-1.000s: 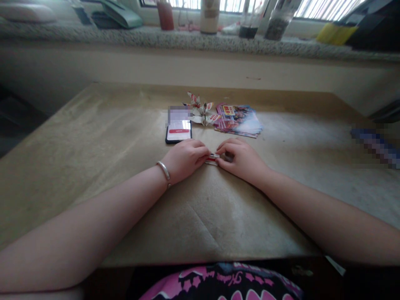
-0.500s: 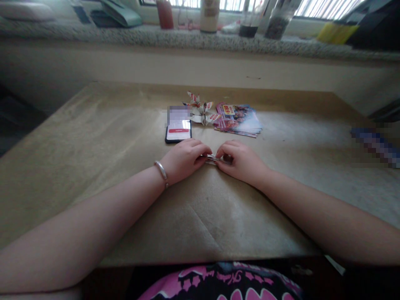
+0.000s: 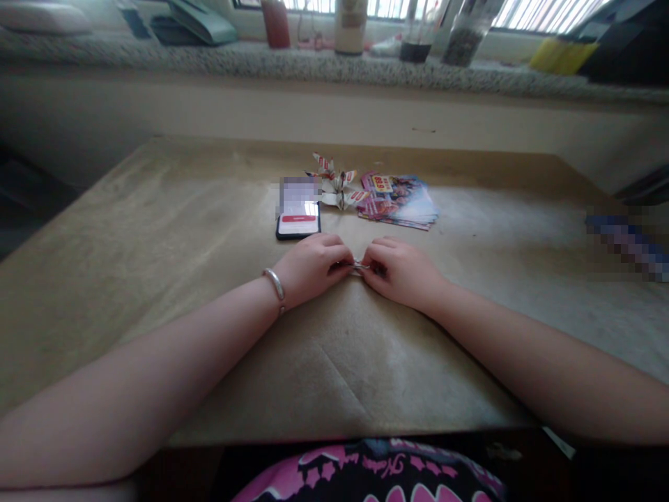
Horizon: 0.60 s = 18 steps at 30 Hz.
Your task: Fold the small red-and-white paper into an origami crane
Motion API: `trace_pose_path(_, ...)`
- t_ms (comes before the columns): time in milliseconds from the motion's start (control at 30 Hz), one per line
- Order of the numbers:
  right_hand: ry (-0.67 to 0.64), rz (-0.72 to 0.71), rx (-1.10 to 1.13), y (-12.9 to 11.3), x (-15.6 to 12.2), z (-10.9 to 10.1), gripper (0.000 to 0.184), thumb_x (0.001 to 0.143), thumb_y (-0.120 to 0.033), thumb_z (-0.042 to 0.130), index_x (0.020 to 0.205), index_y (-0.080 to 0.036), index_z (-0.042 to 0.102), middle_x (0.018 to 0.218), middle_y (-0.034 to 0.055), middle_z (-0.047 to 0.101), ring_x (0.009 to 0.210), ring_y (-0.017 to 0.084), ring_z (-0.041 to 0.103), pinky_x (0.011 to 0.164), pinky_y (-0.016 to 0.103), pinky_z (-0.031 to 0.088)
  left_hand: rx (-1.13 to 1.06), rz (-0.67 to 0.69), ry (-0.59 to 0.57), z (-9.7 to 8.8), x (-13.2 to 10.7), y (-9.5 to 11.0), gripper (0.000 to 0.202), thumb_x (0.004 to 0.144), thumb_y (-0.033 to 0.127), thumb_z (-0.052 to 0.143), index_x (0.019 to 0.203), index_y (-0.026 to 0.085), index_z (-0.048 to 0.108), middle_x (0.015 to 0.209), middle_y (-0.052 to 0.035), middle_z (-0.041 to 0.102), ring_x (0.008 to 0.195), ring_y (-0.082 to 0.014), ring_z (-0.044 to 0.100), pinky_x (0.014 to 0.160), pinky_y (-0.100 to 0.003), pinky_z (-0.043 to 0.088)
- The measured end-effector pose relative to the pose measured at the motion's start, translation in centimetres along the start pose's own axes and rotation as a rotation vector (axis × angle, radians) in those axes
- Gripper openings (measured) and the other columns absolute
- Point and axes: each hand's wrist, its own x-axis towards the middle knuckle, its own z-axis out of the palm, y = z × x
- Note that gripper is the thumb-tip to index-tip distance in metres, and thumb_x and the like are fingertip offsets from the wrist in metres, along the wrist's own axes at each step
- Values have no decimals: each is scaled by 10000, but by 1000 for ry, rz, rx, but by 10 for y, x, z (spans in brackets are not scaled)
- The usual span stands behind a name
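Both of my hands rest on the brown paper-covered table (image 3: 157,230), fingertips meeting over a small folded piece of printed paper (image 3: 358,265). My left hand (image 3: 311,266), with a silver bangle on its wrist, pinches the piece from the left. My right hand (image 3: 400,270) pinches it from the right. Most of the folded piece is hidden under the fingers. Just beyond my left hand lies a phone (image 3: 298,217) with a lit screen.
Folded paper cranes (image 3: 337,187) and a stack of colourful flyers (image 3: 400,201) lie behind the phone. A stone windowsill (image 3: 324,66) at the back carries bottles and jars. A blurred blue object (image 3: 627,244) lies at the right edge.
My fingertips have drawn closer together over the folded paper, which now shows less of its red and white print. My arms have hardly moved.
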Motion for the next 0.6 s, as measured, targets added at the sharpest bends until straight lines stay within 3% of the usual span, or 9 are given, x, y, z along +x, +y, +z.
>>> trace_pose_path(367,-22,-70,-83,-3,3,-2,154,849,-241,487,723,-176,549,751,54,598,733,177,508,634,287,322,54,63,-9,2,3,2,127,850,186,569,755,149,645,758,-16,608,724,-138,546,705,-252,430)
trace_pose_path(600,-1,-31,52,7,2,1,118,829,-246,534,734,-180,556,724,34,581,737,165,507,653,270,348,87,42,-10,2,2,0,164,878,235,550,774,158,652,768,-19,601,721,-139,545,671,-248,418)
